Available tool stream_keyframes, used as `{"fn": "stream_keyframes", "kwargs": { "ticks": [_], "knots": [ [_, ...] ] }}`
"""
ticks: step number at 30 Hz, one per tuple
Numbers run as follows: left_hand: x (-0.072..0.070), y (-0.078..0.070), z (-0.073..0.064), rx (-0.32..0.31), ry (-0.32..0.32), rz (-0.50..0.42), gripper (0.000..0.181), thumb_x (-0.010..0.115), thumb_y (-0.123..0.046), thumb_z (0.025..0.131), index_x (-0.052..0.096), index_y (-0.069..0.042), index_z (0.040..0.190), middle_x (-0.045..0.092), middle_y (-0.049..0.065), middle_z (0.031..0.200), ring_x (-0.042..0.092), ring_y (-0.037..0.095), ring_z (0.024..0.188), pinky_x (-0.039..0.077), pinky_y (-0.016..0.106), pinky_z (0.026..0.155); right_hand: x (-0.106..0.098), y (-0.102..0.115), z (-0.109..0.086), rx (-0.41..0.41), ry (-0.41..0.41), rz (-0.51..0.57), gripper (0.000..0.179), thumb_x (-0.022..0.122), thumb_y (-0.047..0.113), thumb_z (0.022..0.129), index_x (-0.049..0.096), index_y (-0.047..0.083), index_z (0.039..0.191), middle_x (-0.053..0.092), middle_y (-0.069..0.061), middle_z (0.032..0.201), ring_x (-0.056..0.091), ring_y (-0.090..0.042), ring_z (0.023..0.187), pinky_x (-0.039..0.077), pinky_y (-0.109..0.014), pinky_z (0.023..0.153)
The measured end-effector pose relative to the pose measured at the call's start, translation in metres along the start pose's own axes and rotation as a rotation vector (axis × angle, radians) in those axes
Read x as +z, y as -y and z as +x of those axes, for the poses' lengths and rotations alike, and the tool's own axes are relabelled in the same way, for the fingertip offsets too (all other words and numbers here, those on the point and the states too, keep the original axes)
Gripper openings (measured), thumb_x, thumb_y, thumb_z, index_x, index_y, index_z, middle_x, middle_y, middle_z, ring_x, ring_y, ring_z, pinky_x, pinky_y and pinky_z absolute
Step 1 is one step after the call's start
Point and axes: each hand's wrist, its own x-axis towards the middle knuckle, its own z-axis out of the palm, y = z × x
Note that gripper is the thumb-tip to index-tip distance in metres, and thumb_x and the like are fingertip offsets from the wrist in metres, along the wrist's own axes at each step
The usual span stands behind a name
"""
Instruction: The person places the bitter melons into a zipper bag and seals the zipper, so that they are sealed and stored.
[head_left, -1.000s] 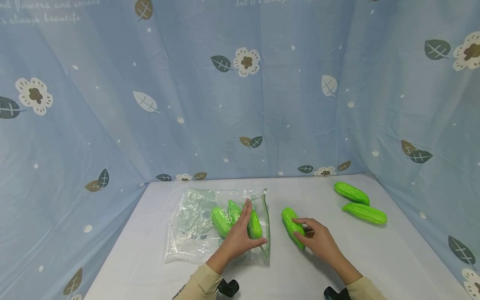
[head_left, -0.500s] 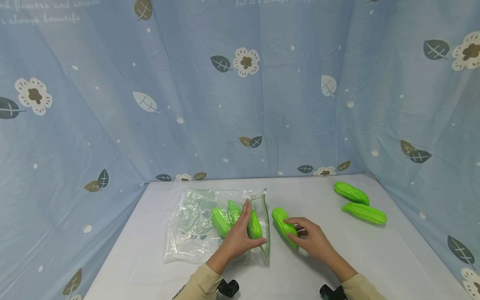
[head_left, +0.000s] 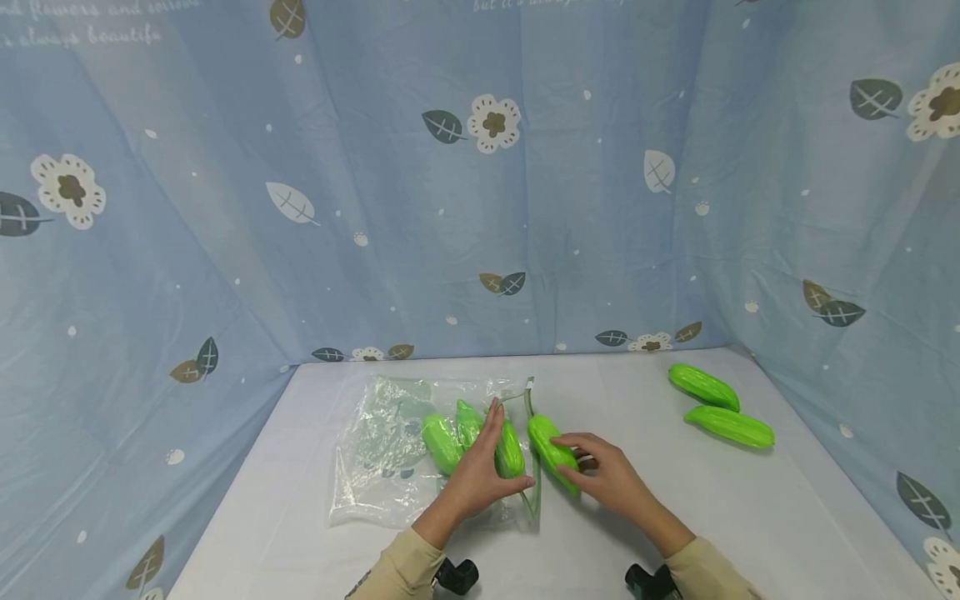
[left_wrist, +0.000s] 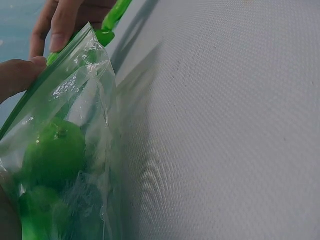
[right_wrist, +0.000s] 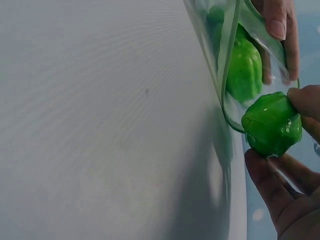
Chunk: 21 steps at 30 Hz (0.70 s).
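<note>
Gourd in transit: pinched in the right hand, thumb opposite fingers; the green gourd is at the bag mouth, far end overlapping the green-edged strip. Contact with the strip – cannot tell.
Left hand: fingers straight, thumb spread wide; props the mouth, which gapes in the right wrist view.
Clear bag: flat on the worktop, left of its middle, mouth toward the right edge.
Gourds inside: three visible – one deepest, one between, one just inside the mouth.
Gourds waiting: two, upper and lower, near the worktop's far right corner.
Step, as judged: feeding the gourd into the bag.
Grip note: pinch sits away from the leading end, so that end should enter ahead of the fingers.
Entry note: clear the lower lip first, then slide; catching it could drag the bag.
Spacing note: gourd by the mouth may block entry; nudge it deeper.
Left-hand note: keep thumb and fingers wide until the right fingers withdraw.
</note>
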Motion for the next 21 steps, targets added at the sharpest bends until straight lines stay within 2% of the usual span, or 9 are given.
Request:
{"fn": "stream_keyframes", "kwargs": {
  "ticks": [21],
  "knots": [
    [0.000,0.000,0.000,0.008,0.008,0.001,0.118,0.085,-0.044,0.082,0.007,-0.011,0.165,-0.002,-0.001,0.172,0.027,0.035,0.151,0.036,0.057,0.114,0.016,0.002,0.015,0.018,-0.004,0.001,0.045,0.077,0.031,0.092,0.066,0.020,0.134,0.065,-0.008,0.134,0.071,-0.024,0.103,0.059,-0.026,0.082]
  ]
}}
